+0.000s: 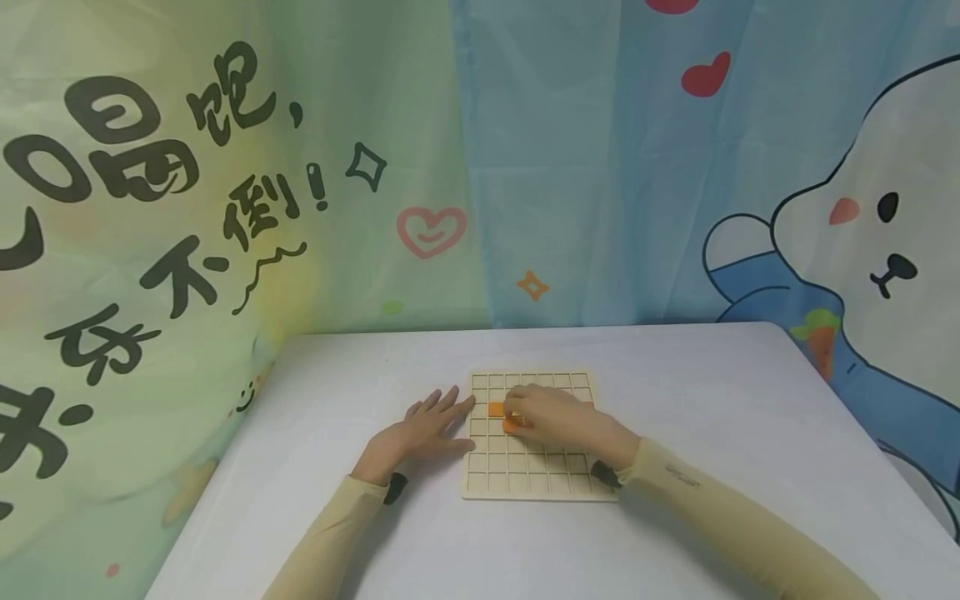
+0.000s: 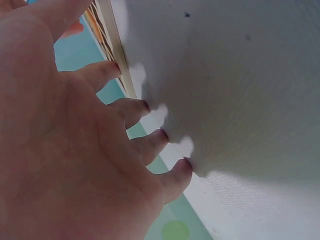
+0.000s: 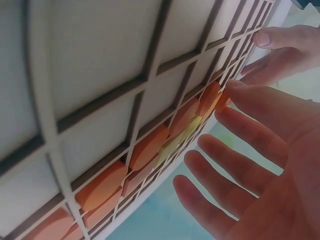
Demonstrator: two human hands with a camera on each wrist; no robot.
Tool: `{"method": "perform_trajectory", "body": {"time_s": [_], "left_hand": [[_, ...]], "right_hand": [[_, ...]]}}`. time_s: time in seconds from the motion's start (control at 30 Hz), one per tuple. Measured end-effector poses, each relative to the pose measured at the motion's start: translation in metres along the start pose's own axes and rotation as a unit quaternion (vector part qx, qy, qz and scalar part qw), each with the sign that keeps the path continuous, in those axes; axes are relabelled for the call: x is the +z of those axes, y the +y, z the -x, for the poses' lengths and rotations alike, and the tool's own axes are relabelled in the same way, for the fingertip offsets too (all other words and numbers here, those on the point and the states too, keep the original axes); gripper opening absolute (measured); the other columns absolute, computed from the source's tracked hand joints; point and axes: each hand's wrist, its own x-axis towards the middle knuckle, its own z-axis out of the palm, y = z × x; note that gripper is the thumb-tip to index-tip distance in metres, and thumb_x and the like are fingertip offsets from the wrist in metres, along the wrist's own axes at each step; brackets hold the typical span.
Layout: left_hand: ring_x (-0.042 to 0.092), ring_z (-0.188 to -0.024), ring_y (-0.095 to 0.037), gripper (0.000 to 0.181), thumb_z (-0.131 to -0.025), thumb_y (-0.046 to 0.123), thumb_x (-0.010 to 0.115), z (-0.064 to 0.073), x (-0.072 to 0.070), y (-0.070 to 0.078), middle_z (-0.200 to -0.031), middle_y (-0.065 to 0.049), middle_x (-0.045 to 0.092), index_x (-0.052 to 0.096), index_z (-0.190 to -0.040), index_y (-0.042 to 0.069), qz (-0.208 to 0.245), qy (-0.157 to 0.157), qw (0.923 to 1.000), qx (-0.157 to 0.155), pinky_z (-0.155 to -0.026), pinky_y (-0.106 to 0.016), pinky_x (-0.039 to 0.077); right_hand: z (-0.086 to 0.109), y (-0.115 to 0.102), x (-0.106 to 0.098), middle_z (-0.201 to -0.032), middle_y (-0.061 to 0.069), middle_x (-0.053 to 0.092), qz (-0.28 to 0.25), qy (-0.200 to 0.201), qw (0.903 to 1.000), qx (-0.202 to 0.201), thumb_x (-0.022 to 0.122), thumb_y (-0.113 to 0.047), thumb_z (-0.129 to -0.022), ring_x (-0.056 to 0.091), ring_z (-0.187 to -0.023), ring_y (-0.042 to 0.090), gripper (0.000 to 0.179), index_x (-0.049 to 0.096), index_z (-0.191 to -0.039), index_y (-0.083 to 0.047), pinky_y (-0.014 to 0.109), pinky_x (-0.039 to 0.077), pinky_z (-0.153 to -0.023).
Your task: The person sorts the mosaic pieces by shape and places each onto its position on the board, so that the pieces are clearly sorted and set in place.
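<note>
A pale grid board (image 1: pixel 487 482) lies on the white table. My left hand (image 1: pixel 423 435) is spread out at the board's left side, with its thumb and a finger touching the edge. In the left wrist view the same hand (image 2: pixel 75 135) has its other fingertips on the tabletop. My right hand (image 1: pixel 558 412) is over the board. Seen from the right wrist, thumb and forefinger of this hand (image 3: pixel 270 145) pinch a small orange disc (image 3: pixel 223 102), the other fingers extended. An orange piece (image 1: pixel 496 409) shows left of the right fingers; the hand hides several cells.
Several orange discs (image 3: pixel 102 185) sit in a row of the board's cells, with pinkish discs (image 3: pixel 102 212) and yellow-green discs (image 3: pixel 172 150) beside them. The white table (image 1: pixel 360 367) stands before a printed curtain (image 1: pixel 547 167).
</note>
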Motion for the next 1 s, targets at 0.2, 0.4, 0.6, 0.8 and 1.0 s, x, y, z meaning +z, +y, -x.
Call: {"method": "perform_trajectory", "body": {"time_s": [0.2,0.4,0.6,0.8,1.0], "left_hand": [[0.006,-0.157,-0.037,0.081,-0.095,0.064,0.054,0.001,-0.001,0.000,-0.171,-0.006,0.010,0.021,-0.161,0.032,0.004,-0.001,1.0000,-0.002,-0.126,-0.059,0.010],[0.007,-0.157,-0.038,0.081,-0.095,0.063,0.055,0.003,-0.002,0.000,-0.170,-0.007,0.011,0.022,-0.161,0.031,0.006,0.003,1.0000,0.006,-0.126,-0.060,0.011],[0.009,-0.157,-0.039,0.080,-0.096,0.061,0.056,0.004,-0.002,0.000,-0.170,-0.009,0.012,0.024,-0.161,0.029,0.011,0.005,0.9998,0.012,-0.125,-0.061,0.013],[0.010,-0.156,-0.040,0.079,-0.096,0.061,0.055,0.004,-0.002,-0.001,-0.170,-0.009,0.013,0.024,-0.161,0.029,0.002,0.007,0.9999,0.011,-0.124,-0.061,0.014],[0.009,-0.157,-0.039,0.078,-0.097,0.060,0.054,0.005,-0.003,0.000,-0.170,-0.009,0.012,0.023,-0.161,0.029,0.006,0.008,0.9999,0.014,-0.125,-0.061,0.013]], "right_hand": [[-0.006,-0.001,0.004,-0.118,0.003,0.068,0.006,0.011,0.9997,-0.020,0.071,-0.028,-0.095,0.066,-0.099,0.020,0.020,0.070,-0.109,-0.013,0.036,0.058,-0.082],[-0.012,-0.004,0.008,-0.114,0.001,0.067,0.007,0.016,0.9996,-0.020,0.071,-0.027,-0.095,0.063,-0.093,0.017,0.017,0.070,-0.107,-0.014,0.033,0.057,-0.077],[-0.017,-0.005,0.010,-0.113,-0.001,0.067,0.006,0.010,0.9998,-0.014,0.072,-0.026,-0.095,0.060,-0.091,0.014,0.013,0.070,-0.104,-0.017,0.032,0.054,-0.076],[-0.018,-0.006,0.010,-0.116,0.000,0.067,0.004,0.006,0.9999,-0.012,0.072,-0.024,-0.094,0.061,-0.093,0.016,0.012,0.070,-0.103,-0.017,0.033,0.055,-0.078],[-0.018,-0.007,0.009,-0.118,0.001,0.067,0.006,-0.002,1.0000,-0.006,0.071,-0.025,-0.095,0.062,-0.095,0.017,0.013,0.070,-0.106,-0.017,0.034,0.055,-0.080]]}}
